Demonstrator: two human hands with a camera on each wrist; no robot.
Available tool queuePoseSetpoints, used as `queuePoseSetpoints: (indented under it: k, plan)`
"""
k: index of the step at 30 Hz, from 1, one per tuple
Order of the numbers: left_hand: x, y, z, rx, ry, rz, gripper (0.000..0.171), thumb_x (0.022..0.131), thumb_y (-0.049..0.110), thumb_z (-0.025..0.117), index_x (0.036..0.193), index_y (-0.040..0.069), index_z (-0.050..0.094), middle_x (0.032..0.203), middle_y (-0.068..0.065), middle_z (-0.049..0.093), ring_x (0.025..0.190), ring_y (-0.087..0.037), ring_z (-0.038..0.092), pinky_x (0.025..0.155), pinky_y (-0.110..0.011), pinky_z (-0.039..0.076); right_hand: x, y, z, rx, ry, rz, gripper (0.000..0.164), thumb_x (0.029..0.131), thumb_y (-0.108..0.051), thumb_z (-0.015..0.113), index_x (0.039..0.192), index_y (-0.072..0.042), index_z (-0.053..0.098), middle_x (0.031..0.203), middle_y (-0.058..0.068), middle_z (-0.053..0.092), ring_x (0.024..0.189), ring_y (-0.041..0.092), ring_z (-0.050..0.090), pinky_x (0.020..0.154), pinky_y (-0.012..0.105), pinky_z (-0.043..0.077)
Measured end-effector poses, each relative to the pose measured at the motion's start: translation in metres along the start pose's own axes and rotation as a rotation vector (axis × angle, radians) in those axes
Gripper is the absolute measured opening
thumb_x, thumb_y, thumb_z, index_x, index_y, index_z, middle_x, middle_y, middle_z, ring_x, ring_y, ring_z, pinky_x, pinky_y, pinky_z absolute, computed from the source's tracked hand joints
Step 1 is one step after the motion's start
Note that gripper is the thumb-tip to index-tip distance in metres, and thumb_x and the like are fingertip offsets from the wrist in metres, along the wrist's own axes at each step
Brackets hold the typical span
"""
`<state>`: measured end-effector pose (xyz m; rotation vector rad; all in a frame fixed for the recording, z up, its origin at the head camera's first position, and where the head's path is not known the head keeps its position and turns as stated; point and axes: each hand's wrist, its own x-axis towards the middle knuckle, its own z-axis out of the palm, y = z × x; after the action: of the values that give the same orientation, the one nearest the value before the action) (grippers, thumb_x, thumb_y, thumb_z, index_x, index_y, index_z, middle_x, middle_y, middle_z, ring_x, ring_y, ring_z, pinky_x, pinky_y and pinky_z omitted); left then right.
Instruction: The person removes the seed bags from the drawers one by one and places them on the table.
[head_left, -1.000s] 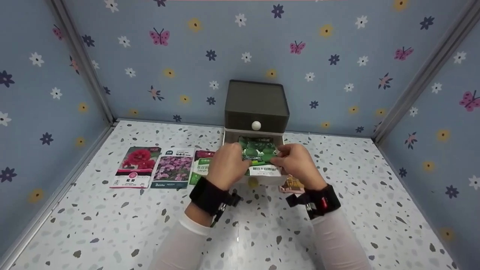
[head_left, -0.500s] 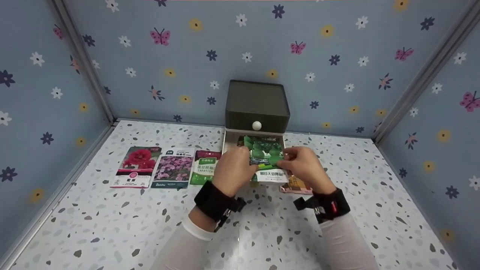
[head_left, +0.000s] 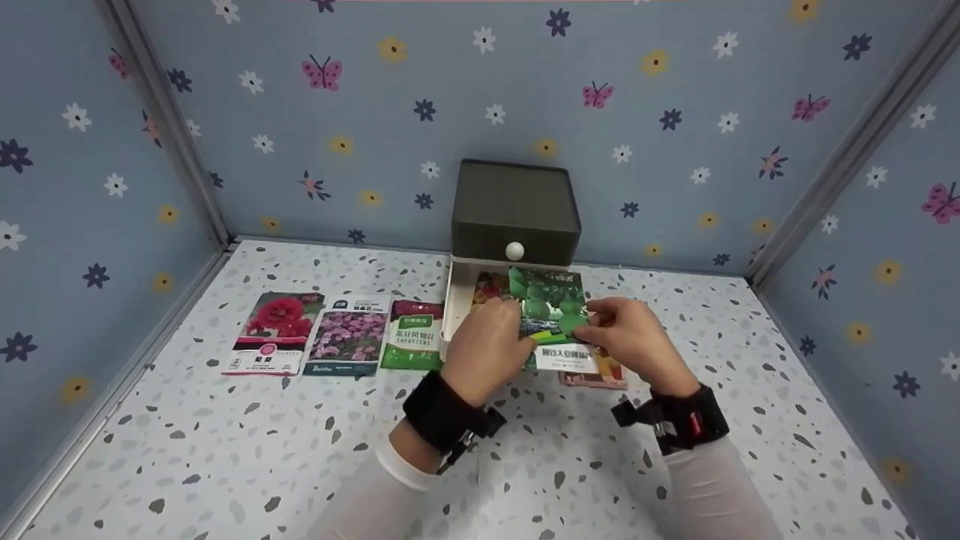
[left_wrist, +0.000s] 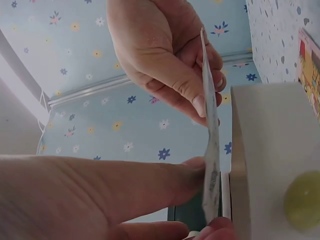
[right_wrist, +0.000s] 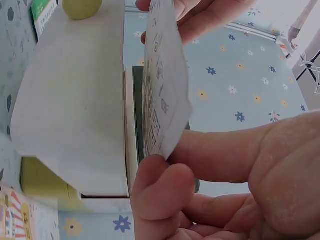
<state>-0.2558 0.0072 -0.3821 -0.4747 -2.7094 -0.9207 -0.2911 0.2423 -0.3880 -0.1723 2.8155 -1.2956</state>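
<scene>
Both of my hands hold a green seed packet [head_left: 551, 304] printed with round green fruit, its lower band white. My left hand [head_left: 486, 351] pinches its left edge and my right hand [head_left: 637, 337] its right edge. It is raised above the pulled-out white drawer [head_left: 458, 296] and reaches past the drawer's right side. The left wrist view has the packet [left_wrist: 211, 135] nearly edge-on, above the rim of the drawer front [left_wrist: 275, 120]. Its pale printed back [right_wrist: 167, 90] appears in the right wrist view. Another packet [head_left: 489, 286] with orange and red colours lies inside the drawer, partly covered.
The drawer belongs to a dark two-tier box [head_left: 516, 195] with a white knob [head_left: 514, 251], against the wall. Left of it lie a red-flower packet [head_left: 281, 322], a purple-flower packet [head_left: 346, 337] and a green-and-maroon packet [head_left: 411, 337]. An orange-and-pink packet [head_left: 592, 380] lies at right.
Both hands have moved right with the green packet, from over the drawer's middle to its right side. More of the drawer's inside and of the packet in it now shows.
</scene>
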Motion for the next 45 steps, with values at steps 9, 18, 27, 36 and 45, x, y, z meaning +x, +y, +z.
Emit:
queuePoseSetpoints:
  k: [9, 18, 27, 36, 45]
  plan:
    - [-0.003, 0.011, 0.017, 0.002, 0.019, 0.09, 0.031, 0.095, 0.012, 0.09, 0.116, -0.005, 0.075, 0.106, -0.015, 0.073, 0.088, -0.026, 0.071, 0.076, -0.038, 0.063, -0.009, 0.012, -0.016, -0.028, 0.018, -0.004, 0.057, 0.101, -0.012, 0.082, 0.148, 0.013, 0.061, 0.104, 0.014, 0.073, 0.079, 0.021, 0.068, 0.067, 0.028, 0.056]
    - [-0.003, 0.025, 0.042, -0.032, 0.066, 0.178, 0.048, 0.097, 0.011, 0.087, 0.136, -0.01, 0.068, 0.136, -0.023, 0.072, 0.115, -0.03, 0.076, 0.099, -0.033, 0.062, -0.018, 0.028, -0.039, -0.034, 0.048, 0.0, 0.061, 0.102, -0.013, 0.081, 0.153, 0.012, 0.057, 0.105, 0.014, 0.073, 0.078, 0.02, 0.068, 0.068, 0.029, 0.058]
    - [-0.003, 0.038, 0.068, -0.025, 0.089, 0.277, 0.05, 0.099, 0.017, 0.087, 0.139, -0.008, 0.068, 0.133, -0.019, 0.073, 0.108, -0.025, 0.077, 0.094, -0.029, 0.063, -0.027, 0.047, -0.067, -0.102, 0.035, 0.01, 0.066, 0.103, -0.019, 0.082, 0.154, 0.013, 0.056, 0.107, 0.015, 0.074, 0.079, 0.02, 0.069, 0.067, 0.029, 0.057]
    - [-0.001, 0.053, 0.095, -0.042, 0.068, 0.286, 0.057, 0.1, 0.009, 0.084, 0.148, -0.012, 0.061, 0.15, -0.026, 0.063, 0.127, -0.033, 0.072, 0.107, -0.029, 0.057, -0.03, 0.061, -0.089, -0.185, 0.02, 0.036, 0.07, 0.104, -0.023, 0.081, 0.156, 0.014, 0.052, 0.117, 0.022, 0.075, 0.082, 0.023, 0.07, 0.069, 0.032, 0.057]
    - [0.0, 0.06, 0.118, -0.035, -0.017, 0.255, 0.061, 0.104, 0.018, 0.081, 0.155, -0.006, 0.057, 0.166, -0.027, 0.049, 0.148, -0.032, 0.059, 0.114, -0.029, 0.051, -0.028, 0.073, -0.099, -0.209, 0.015, 0.091, 0.068, 0.106, -0.021, 0.077, 0.156, 0.017, 0.049, 0.121, 0.027, 0.071, 0.078, 0.025, 0.068, 0.064, 0.034, 0.055]
